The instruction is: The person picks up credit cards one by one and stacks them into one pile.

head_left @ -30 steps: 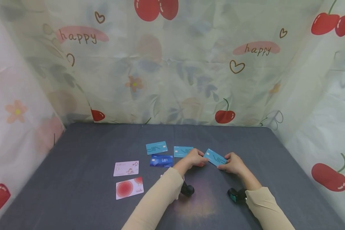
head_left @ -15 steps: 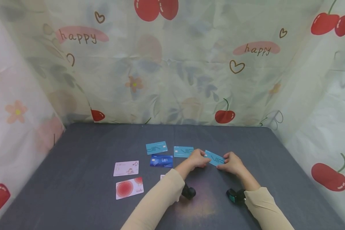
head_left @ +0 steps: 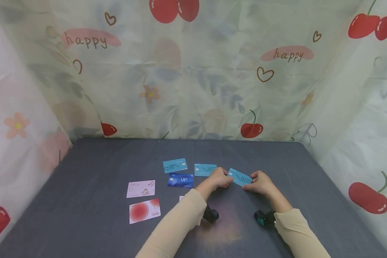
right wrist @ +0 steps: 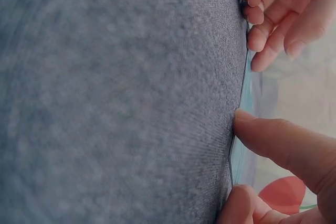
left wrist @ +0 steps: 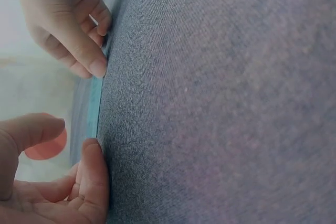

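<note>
A light blue VIP card (head_left: 240,177) lies tilted on the dark table, its left edge lower in the wrist views' side-on look. My right hand (head_left: 261,184) pinches its right end, the thumb (right wrist: 278,137) on the near edge and fingers beyond. At the card's left end, my left hand (head_left: 217,179) touches it with bent fingertips (left wrist: 93,156), while its thumb (left wrist: 39,129) stands raised and apart from the card. Left of that hand is another light blue VIP card (head_left: 204,170), its right corner close to the knuckles.
Further left lie a light blue card (head_left: 175,165), upside down, a dark blue VIP card (head_left: 180,180), a pale pink card (head_left: 141,189) and a red-circle card (head_left: 144,211). A card corner (head_left: 181,197) shows beside the left sleeve. A printed curtain (head_left: 193,89) surrounds the dark table (head_left: 84,215).
The light blue card between my hands has shifted slightly down from its position one second ago. Both hands stay near the same place; the other cards have not moved.
</note>
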### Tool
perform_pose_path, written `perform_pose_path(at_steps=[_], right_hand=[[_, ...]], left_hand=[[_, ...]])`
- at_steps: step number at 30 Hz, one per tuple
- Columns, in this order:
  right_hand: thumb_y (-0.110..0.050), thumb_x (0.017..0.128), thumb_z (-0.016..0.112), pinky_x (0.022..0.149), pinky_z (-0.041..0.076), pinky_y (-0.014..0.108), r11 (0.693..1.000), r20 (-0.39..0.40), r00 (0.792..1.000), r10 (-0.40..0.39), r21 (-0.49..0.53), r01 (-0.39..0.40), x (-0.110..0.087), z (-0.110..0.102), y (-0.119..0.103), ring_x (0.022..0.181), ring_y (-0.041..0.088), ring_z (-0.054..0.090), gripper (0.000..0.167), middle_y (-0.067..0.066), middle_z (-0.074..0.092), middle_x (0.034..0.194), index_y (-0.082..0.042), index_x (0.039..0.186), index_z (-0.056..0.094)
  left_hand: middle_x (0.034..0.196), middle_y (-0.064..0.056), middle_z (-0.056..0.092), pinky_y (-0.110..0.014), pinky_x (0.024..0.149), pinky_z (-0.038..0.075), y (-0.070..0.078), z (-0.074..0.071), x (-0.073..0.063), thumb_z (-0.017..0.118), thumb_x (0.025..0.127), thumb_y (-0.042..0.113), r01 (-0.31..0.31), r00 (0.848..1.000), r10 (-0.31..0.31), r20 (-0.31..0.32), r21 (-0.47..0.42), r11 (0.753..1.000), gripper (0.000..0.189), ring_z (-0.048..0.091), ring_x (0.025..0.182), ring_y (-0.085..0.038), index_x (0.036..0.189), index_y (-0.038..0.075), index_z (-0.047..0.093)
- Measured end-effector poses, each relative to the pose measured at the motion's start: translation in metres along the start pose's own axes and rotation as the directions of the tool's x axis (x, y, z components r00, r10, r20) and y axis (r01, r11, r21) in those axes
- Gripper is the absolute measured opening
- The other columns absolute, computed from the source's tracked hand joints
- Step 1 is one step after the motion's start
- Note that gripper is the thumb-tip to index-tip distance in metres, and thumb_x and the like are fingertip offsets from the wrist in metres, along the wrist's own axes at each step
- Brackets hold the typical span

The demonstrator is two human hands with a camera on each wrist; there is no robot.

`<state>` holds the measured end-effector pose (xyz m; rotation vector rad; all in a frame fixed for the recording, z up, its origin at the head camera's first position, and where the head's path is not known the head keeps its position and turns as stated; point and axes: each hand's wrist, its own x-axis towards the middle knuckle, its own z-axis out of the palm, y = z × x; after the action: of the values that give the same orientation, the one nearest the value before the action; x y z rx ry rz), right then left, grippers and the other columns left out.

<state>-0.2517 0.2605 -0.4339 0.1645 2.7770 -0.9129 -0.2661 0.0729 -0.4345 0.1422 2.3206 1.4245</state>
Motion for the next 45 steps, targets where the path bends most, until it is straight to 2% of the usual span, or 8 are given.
perform_pose_path(at_steps=[10,17,21,29,35,38,41,45], right_hand=[[-0.027,0.071,0.08,0.071,0.044,0.034,1.0,0.014,1.0,0.013,-0.005,-0.013,-0.001,-0.001,-0.001,0.086,0.027,0.051,0.061,0.021,0.052,0.099,0.007,0.108,0.045],[-0.025,0.071,0.079,0.07,0.043,0.034,1.0,-0.002,1.0,0.004,-0.004,-0.004,-0.002,0.0,-0.002,0.085,0.026,0.05,0.058,0.02,0.051,0.096,0.006,0.106,0.045],[-0.022,0.07,0.079,0.07,0.044,0.034,1.0,-0.028,1.0,-0.003,0.005,0.003,-0.003,0.002,-0.003,0.085,0.027,0.051,0.057,0.021,0.052,0.097,0.006,0.107,0.045],[-0.021,0.071,0.078,0.075,0.046,0.039,1.0,-0.026,1.0,-0.009,0.022,0.009,-0.002,0.004,-0.006,0.092,0.031,0.054,0.063,0.025,0.053,0.105,0.006,0.113,0.04],[-0.021,0.072,0.078,0.074,0.044,0.037,0.999,-0.044,0.999,-0.015,0.029,0.017,-0.003,0.004,-0.011,0.089,0.028,0.052,0.064,0.022,0.052,0.103,0.005,0.116,0.04],[-0.02,0.072,0.078,0.074,0.043,0.036,0.999,-0.053,0.998,-0.027,0.036,0.029,-0.006,0.002,-0.017,0.087,0.027,0.051,0.064,0.021,0.052,0.102,0.005,0.118,0.041],[-0.019,0.071,0.079,0.073,0.044,0.037,0.998,-0.055,0.997,-0.047,0.033,0.049,-0.009,0.0,-0.024,0.087,0.028,0.052,0.066,0.022,0.052,0.102,0.006,0.119,0.042],[-0.018,0.07,0.079,0.072,0.046,0.037,0.997,-0.063,0.995,-0.073,0.027,0.075,-0.012,0.001,-0.03,0.087,0.029,0.054,0.065,0.024,0.055,0.103,0.006,0.119,0.044]], left_hand=[[0.096,-0.01,0.061,-0.033,0.085,0.05,-0.001,0.0,0.001,0.062,0.088,0.02,0.026,1.0,-0.026,0.012,-0.044,0.999,0.039,0.065,0.087,-0.019,0.12,0.0,0.053],[0.088,-0.008,0.062,-0.03,0.081,0.051,0.0,-0.001,0.0,0.061,0.089,0.019,0.026,1.0,-0.026,0.001,-0.074,0.997,0.037,0.063,0.08,-0.016,0.119,0.0,0.054],[0.09,-0.008,0.062,-0.028,0.077,0.051,0.001,-0.002,0.0,0.061,0.089,0.017,0.029,1.0,-0.029,0.002,-0.091,0.995,0.037,0.062,0.077,-0.014,0.121,-0.001,0.054],[0.112,-0.014,0.06,-0.022,0.069,0.05,0.001,-0.002,-0.001,0.062,0.087,0.014,-0.03,0.999,0.032,0.012,-0.094,0.995,0.049,0.065,0.08,-0.014,0.131,-0.001,0.047],[0.109,-0.016,0.062,-0.023,0.067,0.048,0.004,-0.005,-0.005,0.061,0.087,0.016,-0.06,0.998,0.061,0.015,-0.06,0.996,0.056,0.065,0.079,-0.015,0.135,-0.003,0.041],[0.115,-0.018,0.061,-0.026,0.073,0.05,0.002,-0.008,-0.005,0.062,0.086,0.018,-0.079,0.997,0.079,-0.002,-0.019,0.997,0.058,0.064,0.085,-0.017,0.135,-0.003,0.041],[0.114,-0.02,0.06,-0.03,0.076,0.049,0.0,-0.012,-0.007,0.063,0.085,0.016,-0.12,0.992,0.12,-0.027,0.009,0.993,0.053,0.06,0.086,-0.019,0.129,-0.006,0.046],[0.114,-0.022,0.059,-0.037,0.085,0.048,-0.002,-0.018,-0.009,0.063,0.084,0.014,-0.16,0.986,0.162,-0.051,0.033,0.987,0.049,0.057,0.097,-0.026,0.124,-0.009,0.049]])
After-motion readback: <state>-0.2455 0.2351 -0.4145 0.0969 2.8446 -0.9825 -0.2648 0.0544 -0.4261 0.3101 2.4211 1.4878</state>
